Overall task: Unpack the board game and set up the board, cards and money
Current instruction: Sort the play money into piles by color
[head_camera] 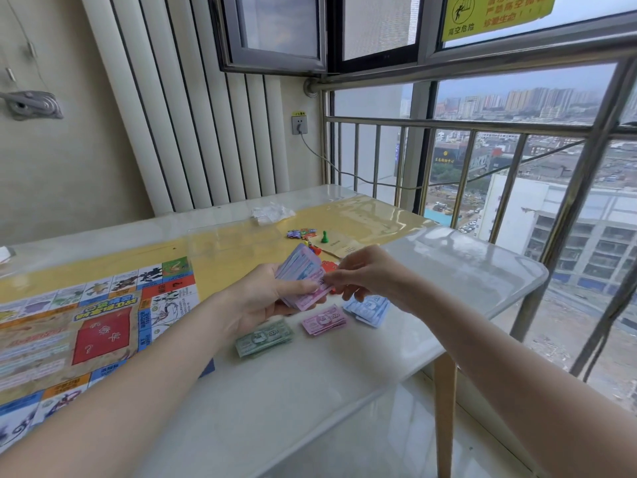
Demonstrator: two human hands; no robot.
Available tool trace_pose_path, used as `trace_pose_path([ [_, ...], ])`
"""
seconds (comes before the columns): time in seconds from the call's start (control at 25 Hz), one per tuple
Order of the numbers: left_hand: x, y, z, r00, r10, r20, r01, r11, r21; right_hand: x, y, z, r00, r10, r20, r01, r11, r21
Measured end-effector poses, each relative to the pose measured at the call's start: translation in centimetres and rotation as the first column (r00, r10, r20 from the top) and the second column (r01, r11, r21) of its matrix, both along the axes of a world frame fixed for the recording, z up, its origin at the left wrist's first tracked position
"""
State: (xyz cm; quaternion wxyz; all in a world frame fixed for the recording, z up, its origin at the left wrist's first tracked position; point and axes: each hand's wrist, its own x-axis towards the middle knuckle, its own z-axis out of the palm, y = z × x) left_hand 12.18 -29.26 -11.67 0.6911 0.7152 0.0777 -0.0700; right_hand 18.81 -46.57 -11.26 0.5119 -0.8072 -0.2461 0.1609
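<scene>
while left hand (pixel 265 298) grips money stack (pixel 303 277), right hand (pixel 365 274) pinches it.

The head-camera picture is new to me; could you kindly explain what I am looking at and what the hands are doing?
No machine here: a person wears a camera on the head, looking forward and down at their own arms. The left hand holds a stack of notes; the right hand pinches one pink note from it. On the table lie three sorted piles: green, pink and blue. The board lies unfolded on the left. Farther back are a green pawn, small pieces and crumpled plastic.
</scene>
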Motion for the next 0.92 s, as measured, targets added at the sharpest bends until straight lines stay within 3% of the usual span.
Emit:
trace_pose_path([
  [0.16,-1.0,1.2,0.8,1.0,-0.028,-0.005,0.027,0.989,-0.144,-0.2,0.5,0.4,0.994,0.041,-0.103,-0.025,0.988,0.154],
  [0.52,-0.8,2.1,0.5,0.989,0.144,0.02,-0.143,0.988,-0.056,-1.3,1.7,0.7,0.99,0.093,-0.109,-0.079,0.989,0.124],
  [0.68,-0.6,2.8,0.2,0.975,0.22,0.041,-0.221,0.975,0.007,-1.0,1.0,0.3,0.982,0.002,-0.187,0.009,0.998,0.058],
  [0.76,-0.7,2.9,0.0,0.976,0.217,0.03,-0.217,0.976,0.009,-1.2,0.9,-0.2,0.993,-0.029,-0.113,0.023,0.998,-0.052],
  [0.92,-1.1,2.6,-0.5,0.986,0.167,-0.002,-0.167,0.986,0.01,-1.3,1.6,-1.7,0.963,0.0,0.268,0.11,0.913,-0.393],
])
